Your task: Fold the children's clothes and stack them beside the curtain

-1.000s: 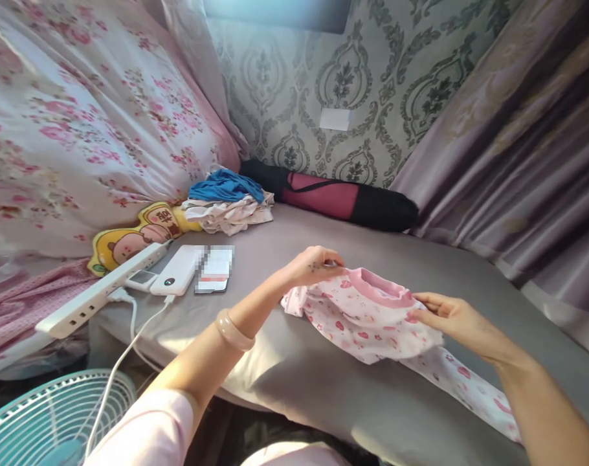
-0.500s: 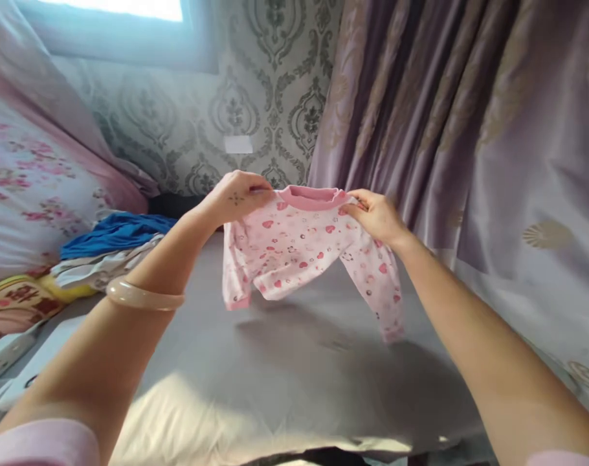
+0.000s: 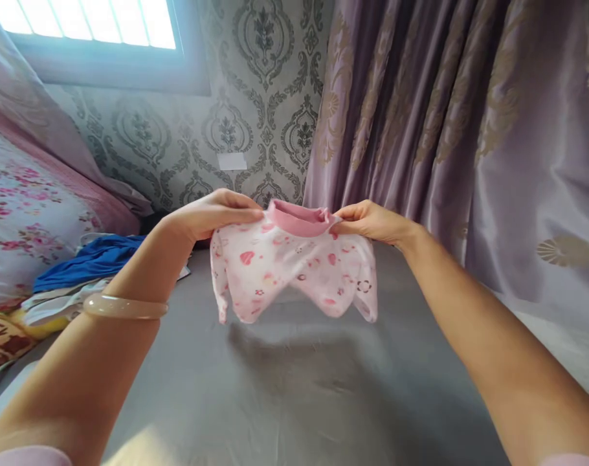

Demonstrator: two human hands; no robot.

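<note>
Swung upward since the last frame, the sleeve under the right hand no longer hangs long with its pink cuff low; it is now short and bunched beside the shirt. Its hem has changed too, drooping in two rounded points with a notch between. Both hands pinch the shoulders between thumb and fingers, the left hand at one side of the pink collar, the right hand at the other. Hanging between them, the shirt is above the grey bed, its shadow below. A pale bangle circles the left forearm. Off to the left, a blue cloth lies on pale clothes, near a yellow cushion. Behind are the patterned wall, a window and a purple curtain.
</note>
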